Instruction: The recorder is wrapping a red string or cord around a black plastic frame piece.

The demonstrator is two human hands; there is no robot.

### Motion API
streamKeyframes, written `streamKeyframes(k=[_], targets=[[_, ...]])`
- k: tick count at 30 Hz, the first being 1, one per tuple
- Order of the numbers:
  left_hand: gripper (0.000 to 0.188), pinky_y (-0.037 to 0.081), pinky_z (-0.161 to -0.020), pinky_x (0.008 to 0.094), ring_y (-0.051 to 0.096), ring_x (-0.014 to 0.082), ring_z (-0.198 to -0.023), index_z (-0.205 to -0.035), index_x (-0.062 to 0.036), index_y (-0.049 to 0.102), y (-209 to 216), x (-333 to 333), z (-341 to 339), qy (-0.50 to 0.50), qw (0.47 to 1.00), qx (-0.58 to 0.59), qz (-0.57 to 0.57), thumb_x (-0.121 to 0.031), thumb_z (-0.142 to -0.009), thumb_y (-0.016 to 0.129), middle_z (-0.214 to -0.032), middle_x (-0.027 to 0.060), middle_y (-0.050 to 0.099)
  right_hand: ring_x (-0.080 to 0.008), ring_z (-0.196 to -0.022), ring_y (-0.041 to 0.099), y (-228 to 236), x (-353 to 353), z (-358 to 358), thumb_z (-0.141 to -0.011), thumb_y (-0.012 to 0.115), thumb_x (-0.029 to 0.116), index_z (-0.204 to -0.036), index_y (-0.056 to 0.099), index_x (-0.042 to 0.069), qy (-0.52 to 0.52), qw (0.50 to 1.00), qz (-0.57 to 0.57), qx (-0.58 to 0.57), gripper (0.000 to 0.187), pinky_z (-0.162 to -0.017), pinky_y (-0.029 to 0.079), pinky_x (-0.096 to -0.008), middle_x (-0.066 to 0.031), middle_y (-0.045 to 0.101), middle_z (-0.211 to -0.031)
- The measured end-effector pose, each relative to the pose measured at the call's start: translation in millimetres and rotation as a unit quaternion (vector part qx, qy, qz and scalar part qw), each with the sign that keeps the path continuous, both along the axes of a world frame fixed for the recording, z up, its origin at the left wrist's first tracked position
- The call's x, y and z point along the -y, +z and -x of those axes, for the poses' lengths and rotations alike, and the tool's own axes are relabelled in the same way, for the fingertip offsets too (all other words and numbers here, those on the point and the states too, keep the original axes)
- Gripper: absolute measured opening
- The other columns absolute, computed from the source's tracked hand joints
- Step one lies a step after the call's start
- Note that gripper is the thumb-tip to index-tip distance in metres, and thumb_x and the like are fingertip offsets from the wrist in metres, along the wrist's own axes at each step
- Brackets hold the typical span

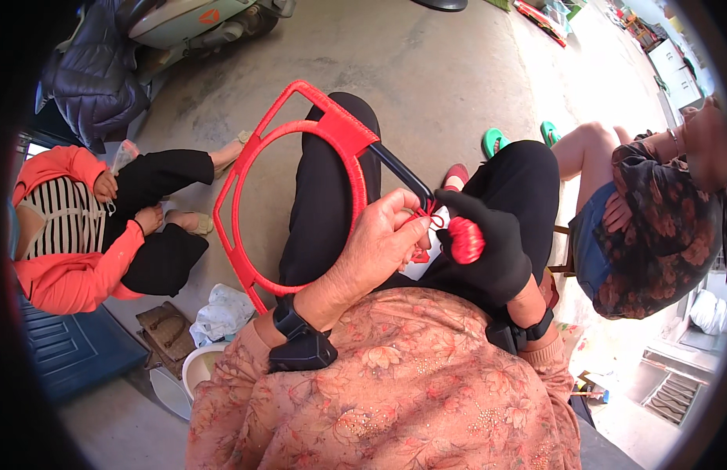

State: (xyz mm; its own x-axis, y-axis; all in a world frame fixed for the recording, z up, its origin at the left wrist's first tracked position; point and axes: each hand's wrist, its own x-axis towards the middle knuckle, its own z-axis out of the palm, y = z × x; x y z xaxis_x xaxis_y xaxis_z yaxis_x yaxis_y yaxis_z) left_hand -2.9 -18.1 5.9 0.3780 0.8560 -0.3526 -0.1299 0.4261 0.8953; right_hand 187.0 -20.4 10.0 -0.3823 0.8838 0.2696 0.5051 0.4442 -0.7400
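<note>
Across my left thigh lies a ring-shaped frame [352,129] wrapped in red cord, with an angular outer rim joined to a round inner hoop. A bare black rod [403,168] runs from its wrapped part toward my hands. At the rod's end, my left hand [383,239] is bare, its thumb and fingers pinched on thin red cord [432,211] that loops there. My right hand [493,251], in a black glove, is closed around a shiny red bundle of cord [465,240], close beside the left fingertips. Something white [420,265] shows beneath my hands on my lap.
On the left sits a person in a coral jacket [66,274]; another in a dark floral top [653,227] sits at right. A white basin [200,364], a white plastic bag [222,313] and a brown woven bag [166,329] are near my left. A motorbike [183,27] stands behind.
</note>
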Motion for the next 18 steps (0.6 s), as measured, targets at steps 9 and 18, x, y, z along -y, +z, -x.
streamKeyframes(k=[9,18], targets=[[0.014,0.038,-0.044,0.0175,0.046,0.0034,-0.052,-0.103,-0.0015,0.049,-1,1,0,0.009,1.000,-0.007,-0.008,-0.013,-0.095,0.053,-0.074,0.0060,0.059,-0.0066,-0.081,0.058,-12,-6,-2,-0.085,0.067,0.010,-0.112,0.059,0.000,-0.003,0.880,0.389,-0.273,0.030,-0.073,0.049,-0.0234,-0.0020,0.061,-0.096],[0.015,0.038,-0.044,0.0174,0.045,0.0031,-0.051,-0.103,-0.0031,0.049,-7,1,4,0.002,1.000,0.005,-0.011,-0.015,-0.095,0.053,-0.073,0.0054,0.060,-0.0074,-0.074,0.057,-21,18,-18,-0.084,0.069,0.012,-0.086,0.062,0.000,-0.032,0.870,0.432,-0.235,0.013,-0.069,0.048,-0.0251,-0.0023,0.062,-0.077]])
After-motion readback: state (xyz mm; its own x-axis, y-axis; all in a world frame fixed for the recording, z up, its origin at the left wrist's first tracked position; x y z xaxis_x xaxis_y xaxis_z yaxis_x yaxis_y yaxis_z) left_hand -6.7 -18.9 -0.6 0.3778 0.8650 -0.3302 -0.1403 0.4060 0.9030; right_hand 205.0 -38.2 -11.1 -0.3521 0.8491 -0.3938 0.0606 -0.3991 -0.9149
